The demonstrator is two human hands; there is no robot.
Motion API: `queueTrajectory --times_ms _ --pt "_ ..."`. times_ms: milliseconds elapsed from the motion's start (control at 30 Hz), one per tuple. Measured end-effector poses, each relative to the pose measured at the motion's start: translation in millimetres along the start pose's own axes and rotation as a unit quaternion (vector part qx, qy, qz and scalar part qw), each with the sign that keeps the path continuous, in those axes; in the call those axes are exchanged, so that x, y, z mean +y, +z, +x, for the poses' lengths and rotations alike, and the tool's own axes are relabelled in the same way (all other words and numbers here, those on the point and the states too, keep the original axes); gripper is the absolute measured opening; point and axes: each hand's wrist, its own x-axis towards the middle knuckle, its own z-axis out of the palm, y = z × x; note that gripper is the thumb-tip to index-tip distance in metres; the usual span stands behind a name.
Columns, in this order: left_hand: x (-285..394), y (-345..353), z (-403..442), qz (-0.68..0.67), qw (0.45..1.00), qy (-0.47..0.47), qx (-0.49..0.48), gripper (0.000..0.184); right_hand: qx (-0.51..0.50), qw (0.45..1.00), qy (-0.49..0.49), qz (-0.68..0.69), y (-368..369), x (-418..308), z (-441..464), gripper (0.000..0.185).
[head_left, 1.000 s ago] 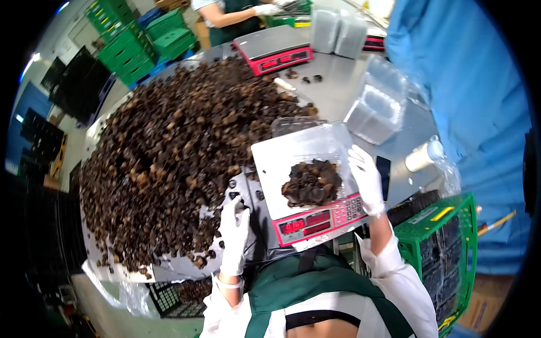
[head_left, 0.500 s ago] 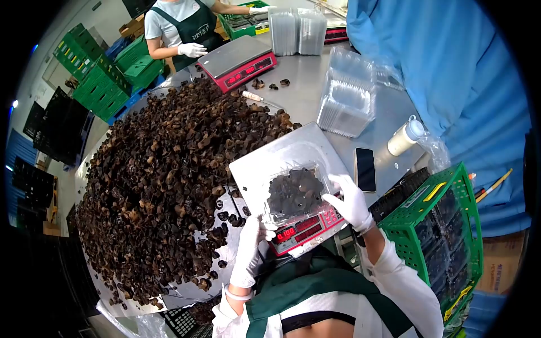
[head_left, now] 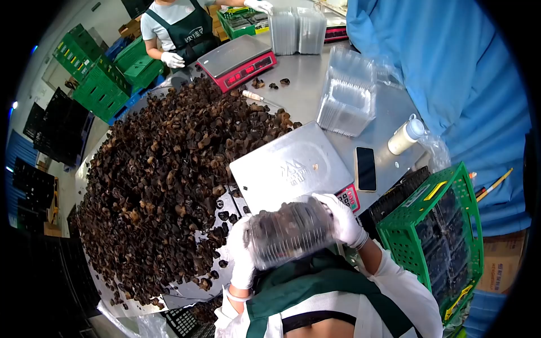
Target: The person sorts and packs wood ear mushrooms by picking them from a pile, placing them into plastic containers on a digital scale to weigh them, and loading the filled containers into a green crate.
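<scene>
A clear plastic box (head_left: 290, 234) filled with dark mushroom-like pieces is held in front of my apron, blurred a little by motion. My left hand (head_left: 242, 250), in a white glove, grips its left end. At the right end my right hand (head_left: 342, 219), also gloved, is wrapped round the corner. Behind the box lies the bare metal plate of a red scale (head_left: 293, 163); the box hides most of its display. A large heap of dark brown pieces (head_left: 163, 186) spreads over the table to the left of the scale.
Clear empty boxes (head_left: 346, 104), a phone (head_left: 365, 169) and a bottle (head_left: 406, 135) stand right of the scale. A green crate (head_left: 434, 242) holds filled boxes at the lower right. Across the table are another red scale (head_left: 236, 62) and a co-worker in an apron (head_left: 189, 34).
The filled box has left the scale plate and is now lifted toward me, tilted, between both hands. Earlier it lay open there with my left hand at the heap. The camera view has shifted.
</scene>
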Motion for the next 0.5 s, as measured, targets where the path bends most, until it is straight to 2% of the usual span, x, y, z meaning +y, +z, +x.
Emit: queueTrajectory --times_ms 33,67,133,233,267,300,333,367,400,433,467,500 --pt "-8 -1 4 0.041 0.991 0.121 0.052 0.02 0.024 0.999 -0.024 -0.023 0 -13 2 0.054" --pt "-14 0 0 -0.062 0.993 0.082 0.064 0.02 0.027 0.987 -0.075 -0.142 5 -5 0 0.058" --pt "4 -5 1 -0.214 0.97 -0.074 0.084 0.023 0.042 0.979 -0.099 -0.173 4 -13 -1 0.06" --pt "13 -7 10 -0.255 0.961 -0.079 0.077 0.018 0.076 0.975 -0.102 -0.184 6 -6 -4 0.06" --pt "10 -4 12 -0.185 0.979 -0.04 0.075 0.021 0.088 0.97 -0.107 -0.203 5 -5 -6 0.058" --pt "12 -6 21 -0.014 0.995 0.083 0.046 0.023 0.095 0.969 -0.101 -0.206 5 -6 -8 0.058" --pt "15 -7 31 0.148 0.965 0.209 0.057 0.024 0.081 0.997 0.009 -0.012 8 -9 -11 0.057" --pt "11 -2 27 -0.014 0.997 0.068 0.02 0.019 0.08 0.974 0.114 0.177 4 -9 -13 0.055" --pt "22 8 31 -0.025 0.998 -0.055 -0.021 0.015 0.027 0.999 -0.001 0.034 -16 -19 -13 0.059" --pt "21 10 36 -0.086 0.984 -0.091 -0.123 0.019 0.007 0.987 -0.126 -0.101 -36 -27 -13 0.063" --pt "-14 30 33 -0.312 0.914 -0.224 -0.131 0.021 0.001 0.991 -0.121 -0.05 -48 -26 -17 0.066" --pt "38 29 46 -0.403 0.819 -0.378 -0.152 0.027 0.02 0.993 -0.114 -0.039 -62 -28 -24 0.067"
